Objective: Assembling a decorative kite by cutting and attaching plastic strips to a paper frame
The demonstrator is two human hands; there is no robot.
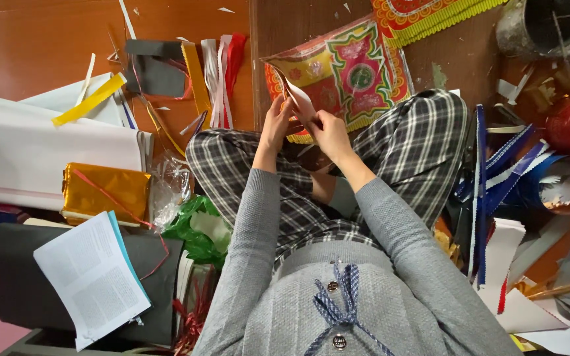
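Both hands were up over lap; left hand [276, 124] and right hand [328, 130] pinched shut on same pale paper strip [300, 99]; strip ran up and away, long axis tilted left; colourful patterned paper [351, 72] lay just beyond on floor; right hand bit nearer strip's base; plaid trousers [417, 145] underneath.

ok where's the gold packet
In the head view, the gold packet lies at left, on the white paper stack, above the open booklet.

Soft, even indoor light is cast overall; glare is seen on gold foil [103, 191]; edges are slightly blurred and bowed.
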